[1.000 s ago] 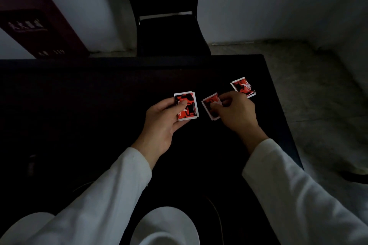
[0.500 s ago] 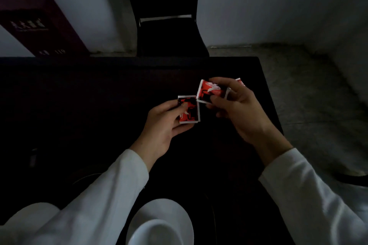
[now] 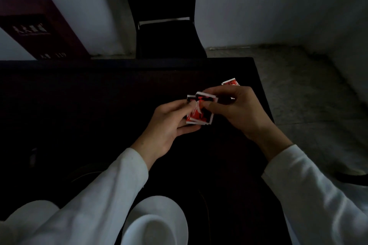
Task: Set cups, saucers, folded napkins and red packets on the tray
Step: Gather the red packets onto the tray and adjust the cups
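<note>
The dark table (image 3: 79,105) fills most of the view, and its right edge runs beside a grey floor (image 3: 298,85). Beyond the far edge stands a black chair (image 3: 167,38) against a pale wall, and a dark red signboard (image 3: 39,26) leans off the far-left corner. Two white sleeves (image 3: 95,201) reach in from the near edge.

Between them, at the near edge, sits a white saucer (image 3: 159,205) with a white cup (image 3: 151,228) on it. A second white rounded piece (image 3: 31,211) shows at the near-left corner, mostly hidden by the left sleeve, so I cannot tell what it is.

The hands meet over the right half of the table. The left hand (image 3: 165,127) grips a small stack of red packets (image 3: 196,117), fingers curled under it and thumb on its face. The right hand (image 3: 239,109) pinches the front packet (image 3: 207,98) against that stack between thumb and fingertips.

A single red packet (image 3: 230,82) lies flat on the table near the right edge, just past the right hand's knuckles and partly hidden by them.
</note>
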